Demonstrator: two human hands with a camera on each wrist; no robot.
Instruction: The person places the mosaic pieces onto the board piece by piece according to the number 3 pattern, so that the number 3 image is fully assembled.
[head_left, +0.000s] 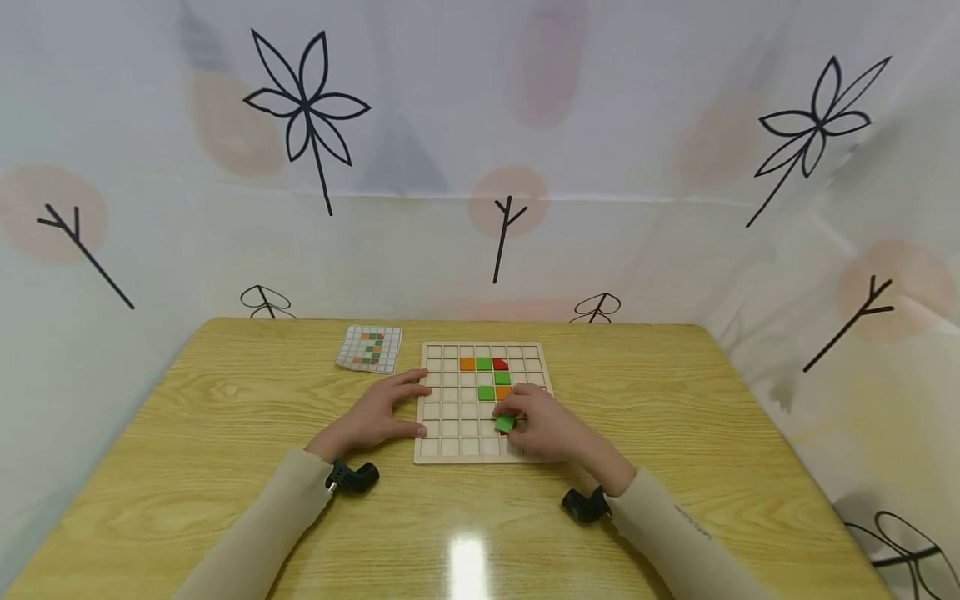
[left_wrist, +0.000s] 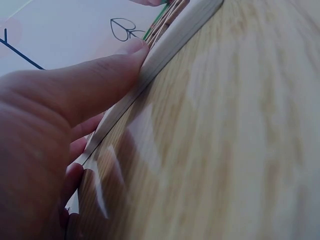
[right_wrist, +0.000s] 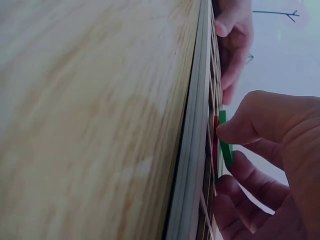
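Observation:
A pale wooden grid board [head_left: 450, 428] lies on the table, with orange, green and red pieces set in some of its squares. My right hand [head_left: 549, 423] is over the board's lower right part, pinching a green tile [head_left: 505, 423] between thumb and finger. In the right wrist view that green tile [right_wrist: 228, 154] stands tilted close over the grid, beside a red piece [right_wrist: 216, 131]. Along the board's left side rests my left hand [head_left: 377, 412], its fingers spread and touching the rim. The left wrist view shows the thumb [left_wrist: 110, 75] on the board's edge [left_wrist: 172, 52].
A paper card [head_left: 390, 350] printed with a coloured grid pattern lies on the table beyond the left hand. Black wrist cameras [head_left: 358, 477] are strapped to both wrists. A white cloth [head_left: 420, 258] with flower drawings hangs behind the wooden table [head_left: 262, 400].

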